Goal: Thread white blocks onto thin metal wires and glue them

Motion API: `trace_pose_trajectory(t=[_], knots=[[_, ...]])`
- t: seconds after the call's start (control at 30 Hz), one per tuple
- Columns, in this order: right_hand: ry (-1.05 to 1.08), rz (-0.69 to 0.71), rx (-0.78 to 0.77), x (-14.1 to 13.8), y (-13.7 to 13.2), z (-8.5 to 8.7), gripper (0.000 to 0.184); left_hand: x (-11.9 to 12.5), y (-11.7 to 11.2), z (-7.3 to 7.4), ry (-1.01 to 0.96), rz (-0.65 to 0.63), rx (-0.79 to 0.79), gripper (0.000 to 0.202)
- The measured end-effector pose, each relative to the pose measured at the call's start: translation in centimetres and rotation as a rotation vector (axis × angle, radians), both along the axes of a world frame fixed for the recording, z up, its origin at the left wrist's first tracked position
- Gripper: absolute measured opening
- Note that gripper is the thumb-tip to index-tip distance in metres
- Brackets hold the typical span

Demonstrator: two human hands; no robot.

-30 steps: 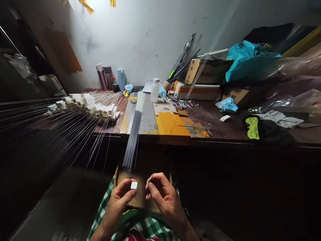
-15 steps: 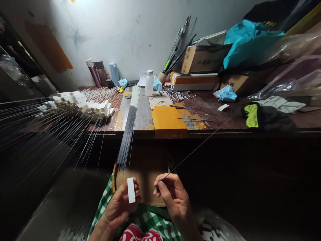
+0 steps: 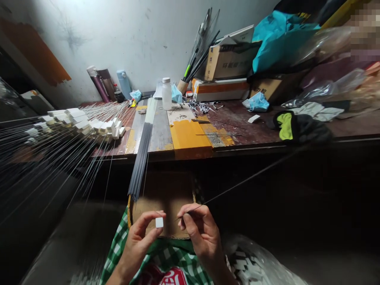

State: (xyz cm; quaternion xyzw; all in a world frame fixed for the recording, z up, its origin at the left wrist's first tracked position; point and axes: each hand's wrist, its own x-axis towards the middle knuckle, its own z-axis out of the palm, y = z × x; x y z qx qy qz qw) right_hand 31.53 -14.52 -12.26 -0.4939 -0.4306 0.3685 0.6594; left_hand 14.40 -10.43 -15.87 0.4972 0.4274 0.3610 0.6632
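Between thumb and fingers, my left hand (image 3: pixel 144 231) grips a white foam block (image 3: pixel 159 223), its small square end turned toward me. My right hand (image 3: pixel 202 231) pinches a thin dark rod (image 3: pixel 237 185) near one end; the rod slants up and away to the right. A small gap separates the block from the rod's near end. Beneath both hands lies a piece of brown cardboard (image 3: pixel 148 209) over my lap. Close ahead, a bundle of thin rods (image 3: pixel 141 152), pale at the far end and dark at the near end, overhangs the table edge.
White blocks on rods (image 3: pixel 80 120) are heaped at the left of the table (image 3: pixel 237 136), rods sticking out toward me. A white bottle (image 3: pixel 166 95), cardboard box (image 3: pixel 228 61) and blue mask (image 3: pixel 257 102) stand farther back. At lower right is a clear bag (image 3: pixel 252 261) of white blocks.
The white block has been turned in my left hand from its long side to its end. The rod stays pinched in my right hand. The whole view has shifted slightly.
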Motion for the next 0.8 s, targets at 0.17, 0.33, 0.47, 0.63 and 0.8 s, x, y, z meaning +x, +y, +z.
trace_pose_trajectory(t=[0.17, 0.33, 0.47, 0.63, 0.8], knots=[[-0.088, 0.114, 0.049, 0.3, -0.1, -0.9, 0.012, -0.1, -0.3, -0.3, 0.069, -0.064, 0.112, 0.022], [-0.131, 0.119, 0.053, 0.2, 0.0, -1.3, 0.014, -0.1, -0.3, -0.4, 0.046, -0.075, 0.120, 0.021], [-0.124, 0.133, 0.039, 0.1, 0.2, -1.3, 0.012, 0.0, -0.2, -0.3, 0.036, -0.073, 0.106, 0.019], [-0.091, 0.109, 0.002, -0.1, 0.4, -1.0, 0.008, -0.2, -0.3, -0.5, 0.050, -0.069, 0.110, 0.020], [0.002, 0.027, -0.071, -0.8, 0.7, -0.6, 0.010, -0.2, -0.3, -0.4, 0.062, -0.065, 0.104, 0.020]])
